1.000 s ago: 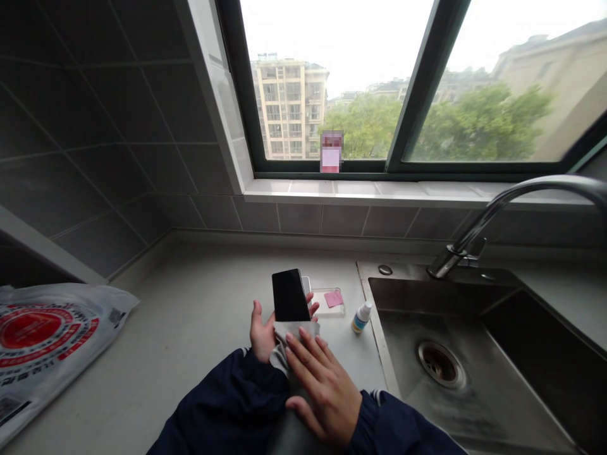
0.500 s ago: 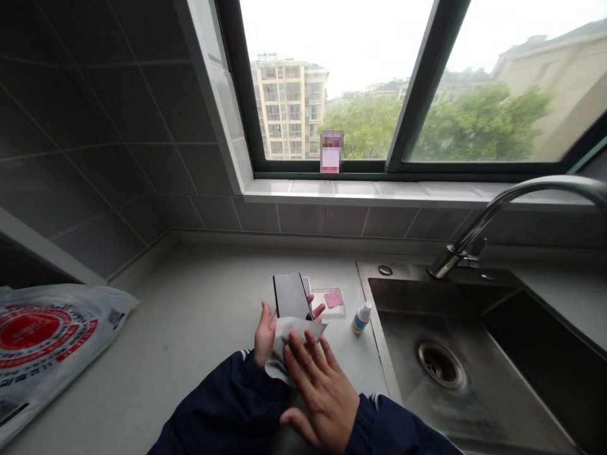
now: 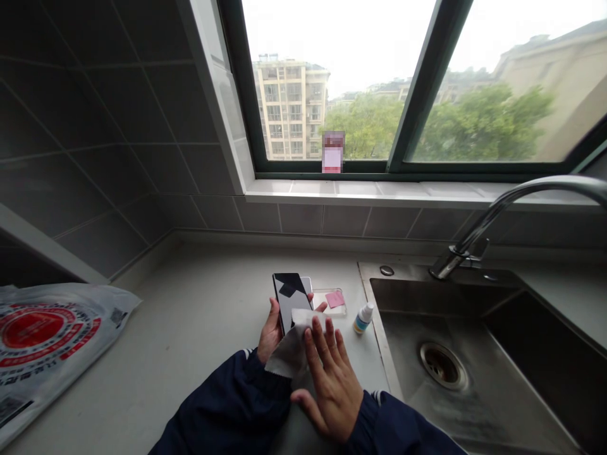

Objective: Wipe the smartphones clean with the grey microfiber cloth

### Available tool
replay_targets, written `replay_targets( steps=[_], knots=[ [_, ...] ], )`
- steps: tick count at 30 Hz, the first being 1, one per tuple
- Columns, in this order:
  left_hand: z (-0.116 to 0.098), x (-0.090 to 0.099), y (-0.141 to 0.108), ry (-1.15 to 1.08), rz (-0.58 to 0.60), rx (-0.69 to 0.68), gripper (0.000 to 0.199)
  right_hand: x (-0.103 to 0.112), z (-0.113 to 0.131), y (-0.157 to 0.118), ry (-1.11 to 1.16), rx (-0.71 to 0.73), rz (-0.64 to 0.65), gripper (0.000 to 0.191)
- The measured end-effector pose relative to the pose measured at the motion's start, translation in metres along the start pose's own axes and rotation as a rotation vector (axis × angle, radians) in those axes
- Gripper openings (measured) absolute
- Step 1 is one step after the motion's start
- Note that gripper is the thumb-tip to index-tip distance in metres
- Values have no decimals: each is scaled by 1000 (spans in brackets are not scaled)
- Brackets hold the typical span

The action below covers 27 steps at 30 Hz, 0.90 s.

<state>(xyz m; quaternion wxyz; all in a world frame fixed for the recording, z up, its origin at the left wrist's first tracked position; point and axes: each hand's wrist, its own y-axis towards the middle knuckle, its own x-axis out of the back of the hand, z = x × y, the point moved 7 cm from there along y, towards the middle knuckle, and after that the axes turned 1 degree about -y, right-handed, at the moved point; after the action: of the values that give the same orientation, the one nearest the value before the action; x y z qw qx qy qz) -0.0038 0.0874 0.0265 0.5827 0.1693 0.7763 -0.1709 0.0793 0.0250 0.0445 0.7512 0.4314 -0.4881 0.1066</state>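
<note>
My left hand is closed around a dark, glossy smartphone, thumb along its left edge and fingertips showing at its right. A pale, thin wiping cloth covers the lower part of the screen. My right hand lies over the cloth with its fingers stretched out, pressing it toward the phone. The upper screen is bare and shows reflections. Just behind the phone, a clear case with a pink square in it rests on the counter. A small white-capped bottle stands to the right.
A steel sink with a drain is on the right, under a curved chrome faucet. At the left, a plastic bag with red print lies on the pale counter. A window with a sill is behind.
My right hand has shifted slightly right, and the cloth has moved with it, uncovering more of the phone's left side. Dark reflections now show on the screen.
</note>
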Motion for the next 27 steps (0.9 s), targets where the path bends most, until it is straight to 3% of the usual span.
replay_targets(
  steps=[6,11,15,19,23,27],
  knots=[
    [6,-5,0,-45,-40,24,77,-2,16,-2,-30,143,45,88],
    [8,-8,-2,-65,-53,35,73,-1,6,0,-21,42,7,84],
    [9,-6,-1,-51,-52,34,72,-3,10,-2,6,89,21,85],
    [9,-5,0,-13,-29,0,71,2,2,1,40,-14,-10,81],
    [10,-1,0,8,-65,-3,75,5,6,6,100,112,71,81],
    [12,-4,-2,14,-112,-43,73,9,-5,11,137,96,93,68]
  ],
)
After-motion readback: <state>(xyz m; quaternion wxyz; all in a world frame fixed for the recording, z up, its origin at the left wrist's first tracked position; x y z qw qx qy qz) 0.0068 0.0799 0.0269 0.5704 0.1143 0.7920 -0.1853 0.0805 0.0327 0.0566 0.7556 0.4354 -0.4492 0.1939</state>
